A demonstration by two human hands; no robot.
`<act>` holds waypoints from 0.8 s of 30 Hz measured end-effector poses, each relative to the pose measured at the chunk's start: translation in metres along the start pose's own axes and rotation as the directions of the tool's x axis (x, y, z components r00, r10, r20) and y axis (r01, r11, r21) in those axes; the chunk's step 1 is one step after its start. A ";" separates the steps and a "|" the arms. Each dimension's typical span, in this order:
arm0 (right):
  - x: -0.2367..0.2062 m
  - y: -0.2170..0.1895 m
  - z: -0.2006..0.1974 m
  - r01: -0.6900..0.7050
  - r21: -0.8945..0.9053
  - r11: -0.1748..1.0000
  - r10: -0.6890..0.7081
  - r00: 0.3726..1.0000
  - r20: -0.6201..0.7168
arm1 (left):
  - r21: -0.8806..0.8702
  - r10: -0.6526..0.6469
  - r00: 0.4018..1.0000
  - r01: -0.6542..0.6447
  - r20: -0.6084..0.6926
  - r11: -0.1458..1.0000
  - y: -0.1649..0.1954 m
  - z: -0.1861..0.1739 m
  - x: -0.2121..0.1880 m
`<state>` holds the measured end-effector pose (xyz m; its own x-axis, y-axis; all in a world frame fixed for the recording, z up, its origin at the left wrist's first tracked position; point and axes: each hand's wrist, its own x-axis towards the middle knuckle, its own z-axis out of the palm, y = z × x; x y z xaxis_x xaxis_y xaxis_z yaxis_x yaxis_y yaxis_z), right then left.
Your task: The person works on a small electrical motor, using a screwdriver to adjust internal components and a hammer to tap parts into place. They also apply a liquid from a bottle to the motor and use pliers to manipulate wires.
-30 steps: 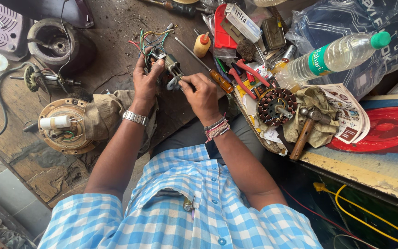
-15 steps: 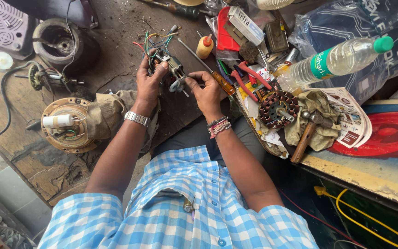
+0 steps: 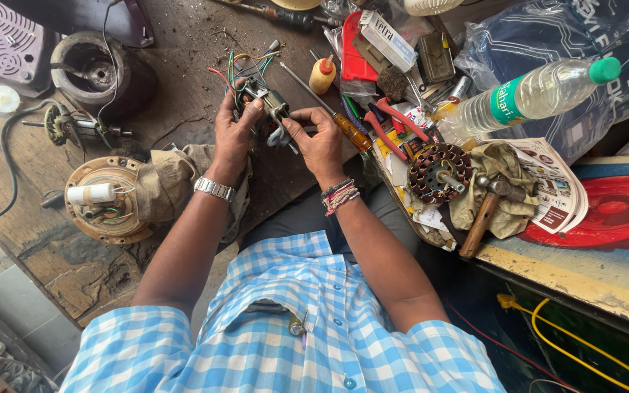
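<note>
My left hand [image 3: 233, 135] gripping wired switch part [image 3: 265, 102] at upper centre, my right hand [image 3: 322, 142] pinching its metal end, screwdriver [image 3: 329, 109] just beside.

Work surface: worn dark wooden bench [image 3: 183, 80], scratched and stained, extending left of and beyond the fingers.
Bench edge: chipped, flaking wood [image 3: 89, 276] on the near left side.
Floor: grey paving [image 3: 9, 320] at lower left, below the bench.
Right-hand surface: board with peeling yellow and blue paint [image 3: 591, 280], well right of the fingers.
Under the board: dark recess with a yellow cable [image 3: 547, 331] looping through it.
Light: even daylight, soft shadows; no lamp or window visible.
</note>
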<state>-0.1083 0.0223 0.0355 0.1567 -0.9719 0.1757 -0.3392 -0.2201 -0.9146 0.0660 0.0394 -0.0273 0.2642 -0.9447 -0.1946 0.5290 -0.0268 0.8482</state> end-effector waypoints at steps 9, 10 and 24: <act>0.002 -0.005 -0.004 0.103 -0.060 0.993 -0.100 0.993 0.064 | 0.002 0.031 0.999 -0.031 0.014 1.000 -0.002 -0.001 0.001; 0.004 -0.004 -0.005 0.023 0.015 1.000 -0.024 0.996 0.087 | 0.009 0.030 1.000 -0.030 0.010 1.000 -0.001 0.000 0.001; 0.016 0.000 -0.003 -0.061 0.114 0.992 0.043 0.987 0.154 | 0.013 0.034 0.999 -0.034 0.017 0.999 0.006 0.005 -0.001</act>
<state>-0.1089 0.0061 0.0394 0.2828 -0.9560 0.0777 -0.2401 -0.1490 -0.9592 0.0646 0.0387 -0.0195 0.2686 -0.9503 -0.1575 0.5096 0.0014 0.8604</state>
